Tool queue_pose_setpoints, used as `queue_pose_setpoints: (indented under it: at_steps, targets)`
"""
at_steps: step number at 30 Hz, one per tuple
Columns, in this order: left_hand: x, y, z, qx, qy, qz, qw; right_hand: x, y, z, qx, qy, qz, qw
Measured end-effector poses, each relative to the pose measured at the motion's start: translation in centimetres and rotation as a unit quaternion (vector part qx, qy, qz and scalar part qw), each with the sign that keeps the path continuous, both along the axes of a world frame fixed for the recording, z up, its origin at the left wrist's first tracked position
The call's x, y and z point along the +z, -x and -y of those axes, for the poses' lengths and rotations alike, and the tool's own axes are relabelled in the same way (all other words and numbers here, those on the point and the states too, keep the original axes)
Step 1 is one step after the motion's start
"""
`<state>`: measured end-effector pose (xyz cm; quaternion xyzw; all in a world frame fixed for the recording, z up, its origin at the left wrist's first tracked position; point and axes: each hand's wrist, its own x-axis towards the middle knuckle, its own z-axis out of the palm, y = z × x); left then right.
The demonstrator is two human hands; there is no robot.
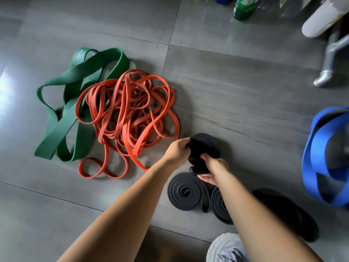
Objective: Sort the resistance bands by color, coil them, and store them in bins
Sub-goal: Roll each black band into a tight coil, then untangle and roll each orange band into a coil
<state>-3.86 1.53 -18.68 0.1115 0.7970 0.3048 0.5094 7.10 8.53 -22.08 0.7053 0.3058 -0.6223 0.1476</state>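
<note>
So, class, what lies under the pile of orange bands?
Green bands run under the left edge of the orange bands; grey floor shows through the loops. Anything beneath the dense middle is hidden.

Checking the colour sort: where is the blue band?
Head view, far right edge: the blue band lies looped on the floor, well right of the black coils.

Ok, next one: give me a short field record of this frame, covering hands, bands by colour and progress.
left hand: grips black coil at its top edge
right hand: grips the same coil lower down
coiled on floor: rolled black band, second roll partly behind right arm
uncoiled: orange bands, green bands, blue bands, black heap
bins: none in view
</note>
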Motion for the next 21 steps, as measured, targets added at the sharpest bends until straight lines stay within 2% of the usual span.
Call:
queue_pose_setpoints:
  at_steps: [2, 5, 9, 11, 13, 15, 17, 19, 21]
  targets:
    - [0.0, -0.1, 0.2, -0.012, -0.002, -0.004, 1.000, 0.1, -0.1, -0.6, 0.135, -0.024, 0.054, 0.989]
    - [-0.2, -0.2, 0.3, 0.015, 0.001, 0.023, 1.000, 0.3, -0.3, -1.6, 0.301, -0.066, 0.085, 0.947]
    - [-0.1, 0.0, 1.7, -0.022, 0.027, -0.022, 0.999, 0.2, -1.3, -2.4, 0.333, -0.104, 0.103, 0.932]
    - [0.3, 0.7, 3.3, -0.077, 0.006, -0.148, 0.986, 0.4, -1.9, -2.7, 0.329, -0.142, 0.144, 0.922]
    - [0.8, 1.7, 5.1, -0.105, -0.020, -0.309, 0.945, 1.1, -2.1, -2.8, 0.324, -0.205, 0.172, 0.907]
    - [1.1, 3.0, 6.6, -0.088, -0.003, -0.416, 0.905, 2.0, -1.9, -2.6, 0.310, -0.263, 0.152, 0.901]
    - [1.4, 4.3, 7.7, -0.102, 0.105, -0.410, 0.900, 3.1, -1.5, -2.1, 0.322, -0.295, 0.113, 0.892]
    - [1.7, 5.3, 8.1, -0.124, 0.195, -0.334, 0.914, 4.5, -1.0, -1.6, 0.357, -0.310, 0.081, 0.877]
    - [2.8, 5.9, 8.2, -0.138, 0.206, -0.282, 0.927, 5.8, -0.5, -1.0, 0.380, -0.322, 0.046, 0.866]
